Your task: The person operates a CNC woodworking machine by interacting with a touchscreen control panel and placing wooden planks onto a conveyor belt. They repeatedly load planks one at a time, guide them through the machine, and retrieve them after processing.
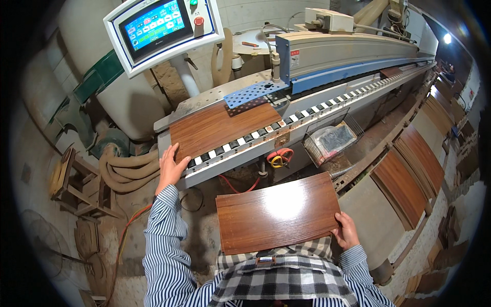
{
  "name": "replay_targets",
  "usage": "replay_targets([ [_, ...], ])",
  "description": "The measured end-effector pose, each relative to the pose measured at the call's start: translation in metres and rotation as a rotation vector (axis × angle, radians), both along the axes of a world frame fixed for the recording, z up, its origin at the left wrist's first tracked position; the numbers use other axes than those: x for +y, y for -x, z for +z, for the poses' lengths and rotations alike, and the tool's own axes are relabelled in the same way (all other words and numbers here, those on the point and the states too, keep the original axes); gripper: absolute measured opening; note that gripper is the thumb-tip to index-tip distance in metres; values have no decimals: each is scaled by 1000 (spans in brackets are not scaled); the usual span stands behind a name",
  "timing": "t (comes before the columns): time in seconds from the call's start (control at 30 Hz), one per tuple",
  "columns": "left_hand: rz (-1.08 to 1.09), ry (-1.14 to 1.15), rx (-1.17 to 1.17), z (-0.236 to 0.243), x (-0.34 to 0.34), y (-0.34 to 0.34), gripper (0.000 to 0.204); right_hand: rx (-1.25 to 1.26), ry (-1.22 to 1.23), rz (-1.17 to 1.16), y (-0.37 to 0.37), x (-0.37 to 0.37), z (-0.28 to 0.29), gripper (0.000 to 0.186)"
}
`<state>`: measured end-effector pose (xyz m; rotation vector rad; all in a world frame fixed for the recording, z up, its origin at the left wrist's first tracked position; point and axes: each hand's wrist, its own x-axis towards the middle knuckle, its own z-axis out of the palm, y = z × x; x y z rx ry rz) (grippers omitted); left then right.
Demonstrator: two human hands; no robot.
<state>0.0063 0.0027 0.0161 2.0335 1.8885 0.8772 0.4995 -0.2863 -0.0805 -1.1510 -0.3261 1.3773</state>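
A wood-grain panel (pixel 222 129) lies on the feed table of the long machine, under a blue perforated plate (pixel 250 95). My left hand (pixel 172 165) rests at its near left corner with fingers apart, beside a track of black and white pads (pixel 248 138). A second glossy wood-grain panel (pixel 255 220) sits low in front of me against my checked garment, and my right hand (pixel 345 229) grips its right end.
A touchscreen console (pixel 158 28) stands at upper left, above thick hoses (pixel 120 169). A wire basket (pixel 332 140) hangs below the track. Stacked panels (pixel 404 187) lie on a rail at right. A wooden stool (pixel 79 184) stands at left, near cables.
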Motion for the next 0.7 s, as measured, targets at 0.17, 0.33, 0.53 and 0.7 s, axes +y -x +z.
replay_targets([
  [0.17,30,75,68,7,2,-21,75,-6,-2,3,0,0,0,26],
  [0.33,27,78,111,8,10,-46,76,-7,0,12,1,-1,0,26],
  [0.53,2,46,144,6,21,-94,75,2,12,-6,4,0,6,26],
  [0.7,-8,-46,342,-3,40,-145,70,-92,-33,26,3,-5,-1,30],
])
